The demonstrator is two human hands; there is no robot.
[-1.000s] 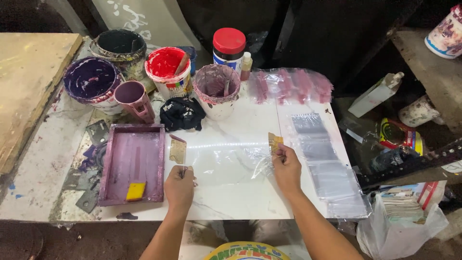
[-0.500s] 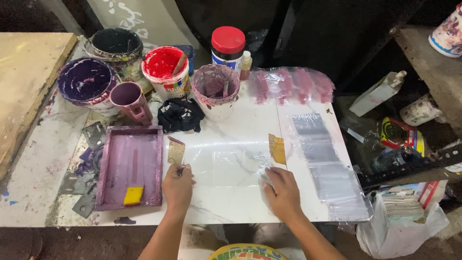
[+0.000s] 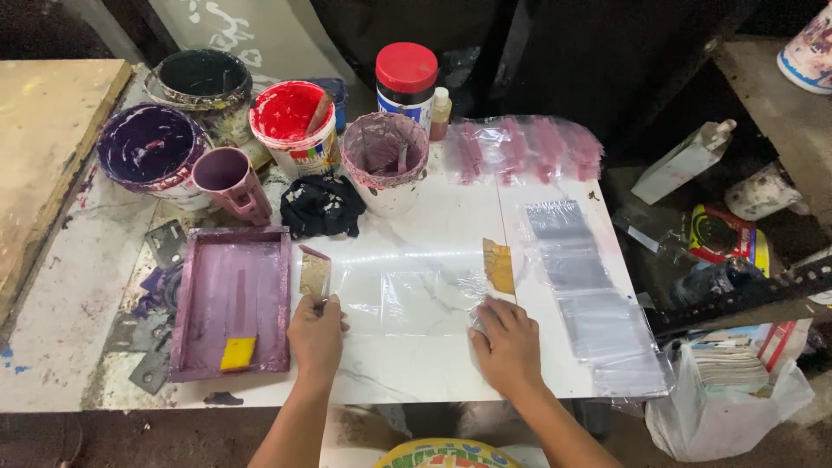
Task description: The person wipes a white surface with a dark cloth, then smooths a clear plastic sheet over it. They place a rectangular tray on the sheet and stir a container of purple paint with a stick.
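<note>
Partly hidden, the clear plastic sheet [image 3: 407, 295] on the white counter [image 3: 416, 373] is hard to trace. Left hand [image 3: 316, 334] fingers pinch a card scraper [image 3: 314, 276] at its 9 o'clock edge. Right hand [image 3: 507, 342], curled on something unclear, has left the yellow scraper [image 3: 498, 264].

Light falls from above and ahead of the hands, bright on the white tabletop [image 3: 416, 364] between them. A streak of glare runs across the clear plastic sheet [image 3: 407, 290] just beyond the fingers. Soft short shadows sit under both wrists. Beyond the paint tubs and far right of the right hand [image 3: 507, 347], everything sinks into darkness. Focus is fairly sharp; edges bend slightly.
</note>
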